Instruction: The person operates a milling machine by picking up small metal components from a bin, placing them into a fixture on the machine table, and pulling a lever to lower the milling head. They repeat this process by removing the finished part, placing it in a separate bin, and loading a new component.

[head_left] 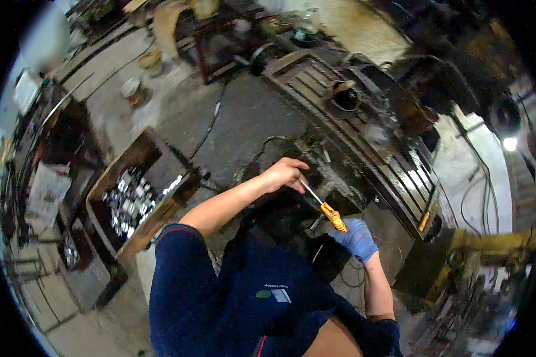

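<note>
My right hand (357, 238), in a blue glove, is closed around the rear of a yellow-handled tool (333, 216) with a slim metal shaft. The handle is ridged near the glove, and the shaft slants up and left. At the shaft's far end is my bare left hand (286, 174), its fingers curled in. What those fingers hold, if anything, is hidden. Both hands are in front of my dark blue shirt (238, 291), over a dark, cluttered patch beside the machine table.
A slotted metal machine table (315, 80) runs along the right, with a dark round container (345, 98) on it. On the left stands a wooden box (152, 229) of shiny metal pieces (128, 202). A cable (211, 122) lies across the floor. Yellow machinery (488, 240) is at lower right.
</note>
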A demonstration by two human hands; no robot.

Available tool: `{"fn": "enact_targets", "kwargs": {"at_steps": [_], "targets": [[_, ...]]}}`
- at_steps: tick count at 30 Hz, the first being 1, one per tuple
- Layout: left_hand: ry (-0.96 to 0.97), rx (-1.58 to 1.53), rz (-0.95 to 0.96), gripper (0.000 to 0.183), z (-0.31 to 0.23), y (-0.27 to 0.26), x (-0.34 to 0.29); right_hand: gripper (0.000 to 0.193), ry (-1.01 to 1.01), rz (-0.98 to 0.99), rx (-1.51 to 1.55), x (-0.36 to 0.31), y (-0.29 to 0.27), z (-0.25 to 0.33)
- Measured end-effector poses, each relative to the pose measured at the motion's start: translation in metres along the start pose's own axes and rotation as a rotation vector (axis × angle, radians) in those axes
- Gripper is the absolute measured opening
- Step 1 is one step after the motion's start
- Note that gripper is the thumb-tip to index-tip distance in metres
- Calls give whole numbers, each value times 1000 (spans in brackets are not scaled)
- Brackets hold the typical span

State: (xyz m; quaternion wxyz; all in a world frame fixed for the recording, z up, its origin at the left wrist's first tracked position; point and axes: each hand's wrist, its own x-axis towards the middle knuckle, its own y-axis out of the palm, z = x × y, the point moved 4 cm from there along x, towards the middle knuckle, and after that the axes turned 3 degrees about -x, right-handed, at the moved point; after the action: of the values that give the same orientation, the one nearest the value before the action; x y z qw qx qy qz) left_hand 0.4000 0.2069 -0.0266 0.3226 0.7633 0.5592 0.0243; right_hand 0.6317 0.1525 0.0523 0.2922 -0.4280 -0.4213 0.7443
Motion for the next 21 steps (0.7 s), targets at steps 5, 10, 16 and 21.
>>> {"fn": "enact_targets", "kwargs": {"at_steps": [5,10,16,21], "targets": [[95,145,-255,34,-12,-41,-43,38,-220,46,167,8,-7,35],[445,789,-498,33,-78,-92,-169,32,-309,6,202,5,-28,61],[-32,1259,-1621,32,-87,-201,-340,34,-199,32,375,1,-29,58],[-540,1521,-1477,36,-21,-242,-338,34,-215,100,251,8,-21,48]]}}
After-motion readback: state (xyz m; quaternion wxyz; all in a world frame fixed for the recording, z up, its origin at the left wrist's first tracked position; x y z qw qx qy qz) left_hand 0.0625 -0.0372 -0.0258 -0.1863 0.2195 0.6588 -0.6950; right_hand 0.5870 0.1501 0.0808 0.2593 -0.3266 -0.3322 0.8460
